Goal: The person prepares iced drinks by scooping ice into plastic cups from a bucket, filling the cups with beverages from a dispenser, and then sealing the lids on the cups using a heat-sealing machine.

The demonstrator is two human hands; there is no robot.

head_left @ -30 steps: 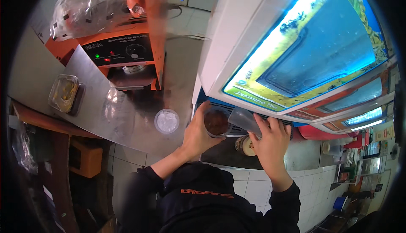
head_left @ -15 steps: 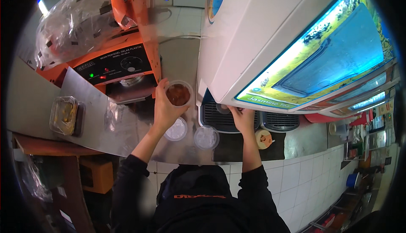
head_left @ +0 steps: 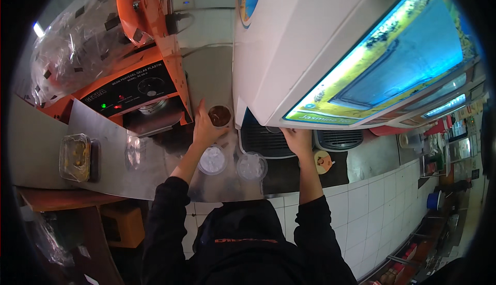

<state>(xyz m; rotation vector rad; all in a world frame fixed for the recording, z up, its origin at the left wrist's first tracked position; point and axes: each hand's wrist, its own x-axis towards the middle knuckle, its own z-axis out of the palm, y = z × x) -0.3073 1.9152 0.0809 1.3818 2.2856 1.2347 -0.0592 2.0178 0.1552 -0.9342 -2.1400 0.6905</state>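
Note:
My left hand (head_left: pixel 205 129) grips a clear plastic cup of brown drink (head_left: pixel 219 115) and holds it on the steel counter between the orange cup-sealing machine (head_left: pixel 139 86) and the white drink dispenser (head_left: pixel 330 47). My right hand (head_left: pixel 297 139) reaches up under the dispenser's front edge, above its black drip grille (head_left: pixel 261 140); its fingers are hidden there. Two clear cups filled with ice stand near the counter's front edge, one to the left (head_left: pixel 212 160) and one to the right (head_left: pixel 251 166), between my forearms.
A lidded plastic food box (head_left: pixel 75 157) sits at the left on the steel counter (head_left: pixel 155 179). Clear bags of cups (head_left: pixel 77 42) lie behind the sealer. A small round lid (head_left: pixel 323 161) rests right of my right forearm. White tiled wall (head_left: pixel 382 207) runs below.
My left hand has carried the brown drink cup left from under the dispenser to beside the sealing machine. My right hand stays under the dispenser. The view has swung left.

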